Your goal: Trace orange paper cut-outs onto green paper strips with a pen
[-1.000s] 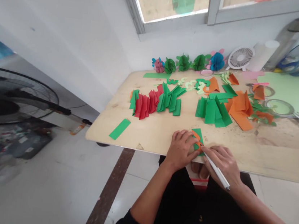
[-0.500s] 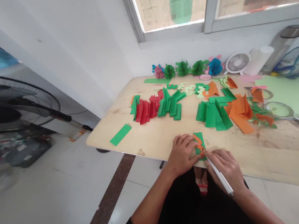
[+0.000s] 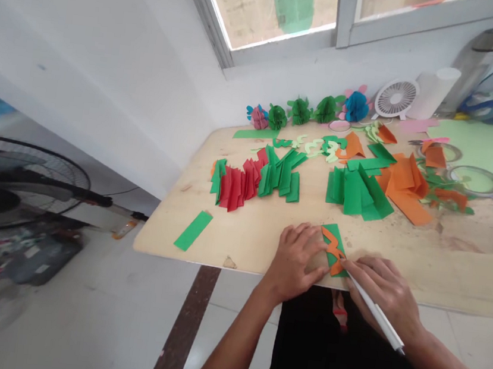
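Observation:
Near the table's front edge lies a green paper rectangle (image 3: pixel 340 237), with a wavy orange paper cutout (image 3: pixel 333 243) on top of it. My right hand (image 3: pixel 388 295) grips a white pen (image 3: pixel 375 311), its tip at the lower part of the cutout. Flat on the wood, my left hand (image 3: pixel 296 261) has its fingers spread just left of the green paper; its fingertips reach the paper's left side, and I cannot tell whether they press on it.
Folded green papers (image 3: pixel 357 192), red papers (image 3: pixel 240 184) and orange papers (image 3: pixel 408 186) stand behind my hands. A loose green strip (image 3: pixel 193 231) lies left. Paper flowers (image 3: pixel 300 112), a small white fan (image 3: pixel 396 99) and a bottle (image 3: pixel 480 69) line the wall. A floor fan (image 3: pixel 17 186) stands left.
My left hand has slid left off the orange cutout, uncovering more of it and the green paper. The pen tip has stayed by the cutout's lower part. The view has shifted slightly.

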Demonstrator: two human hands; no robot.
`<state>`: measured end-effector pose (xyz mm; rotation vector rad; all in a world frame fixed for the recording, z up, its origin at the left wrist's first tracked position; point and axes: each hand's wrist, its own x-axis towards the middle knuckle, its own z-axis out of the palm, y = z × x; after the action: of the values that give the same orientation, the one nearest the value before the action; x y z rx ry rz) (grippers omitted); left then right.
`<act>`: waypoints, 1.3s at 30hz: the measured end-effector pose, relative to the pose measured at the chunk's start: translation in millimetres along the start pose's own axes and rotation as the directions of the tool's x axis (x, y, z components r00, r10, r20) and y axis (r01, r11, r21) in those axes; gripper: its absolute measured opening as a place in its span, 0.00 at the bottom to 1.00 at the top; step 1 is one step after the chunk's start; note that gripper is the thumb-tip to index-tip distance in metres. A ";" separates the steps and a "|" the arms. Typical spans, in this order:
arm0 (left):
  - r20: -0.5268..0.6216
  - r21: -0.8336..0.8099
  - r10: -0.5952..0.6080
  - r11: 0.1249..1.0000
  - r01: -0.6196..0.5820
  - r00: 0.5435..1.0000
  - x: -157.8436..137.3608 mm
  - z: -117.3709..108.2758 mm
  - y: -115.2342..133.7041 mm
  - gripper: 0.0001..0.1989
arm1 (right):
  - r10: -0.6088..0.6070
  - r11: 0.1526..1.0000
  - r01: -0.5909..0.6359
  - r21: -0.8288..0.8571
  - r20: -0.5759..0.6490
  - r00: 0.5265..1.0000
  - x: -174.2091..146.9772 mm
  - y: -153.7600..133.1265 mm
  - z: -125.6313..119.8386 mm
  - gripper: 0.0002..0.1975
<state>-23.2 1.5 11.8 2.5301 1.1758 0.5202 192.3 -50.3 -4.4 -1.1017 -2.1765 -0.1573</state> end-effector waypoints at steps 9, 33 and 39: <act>0.242 -0.007 0.239 0.969 -0.245 0.940 11.4 -22.8 -32.9 0.26 | 0.006 1.000 -0.006 0.003 0.049 0.999 -0.9 -0.5 -0.2 0.18; 0.272 -0.017 0.307 0.949 -0.314 0.912 13.7 -23.9 -46.5 0.28 | 0.559 0.742 -0.612 0.274 0.253 0.790 60.4 4.3 13.0 0.07; 0.253 -0.033 0.315 0.948 -0.317 0.915 14.0 -23.9 -47.4 0.29 | 0.544 0.750 -0.604 0.269 0.267 0.795 61.5 2.2 17.4 0.09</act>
<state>-57.0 44.6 16.1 2.7102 0.6821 0.2461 159.8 -1.0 20.4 -1.5600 -1.7952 0.5995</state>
